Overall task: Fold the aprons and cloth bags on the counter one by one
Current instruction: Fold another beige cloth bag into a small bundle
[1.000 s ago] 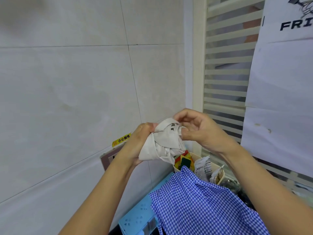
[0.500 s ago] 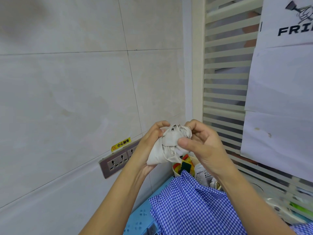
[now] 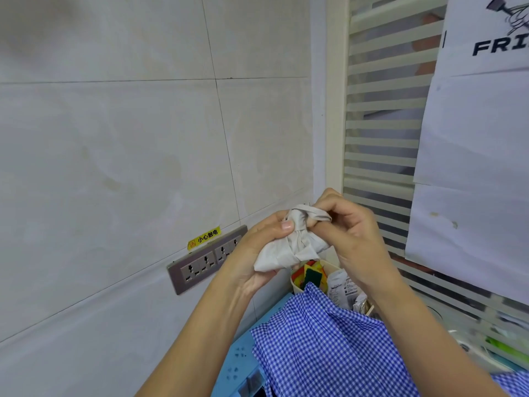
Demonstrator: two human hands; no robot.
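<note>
1. Holding the cloth bag (image 3: 292, 247) up off the counter, just right of the frame's centre, in front of the tiled wall and above the blue gingham apron (image 3: 323, 348) at lower right.
2. Against a second ago: rolled tighter into a small bundle, the printed lettering now turned out of sight, and the strap (image 3: 315, 214) drawn across the top instead of lying loose in the folds.
3. Left hand (image 3: 257, 247): curled round the bundle's left side and underside, thumb (image 3: 286, 224) pressed flat on the gathered top to stop the roll springing open.
4. Right hand (image 3: 352, 233): fingers (image 3: 332, 204) bent in close, pinching the strap, with one fingertip hooked under its loop.
5. Read as the closing stage for this one bag: folding done, binding with the strap under way. Probably left to do: tucking the strap end in and setting the bundle down. Apron below looking crumpled, so judged not yet folded.
6. Pointing its narrow, gathered end upward toward the fingertips, with the broad end flaring down and to the lower left.
7. Long axis tilted steeply, running from lower left to upper right of the bundle.
</note>
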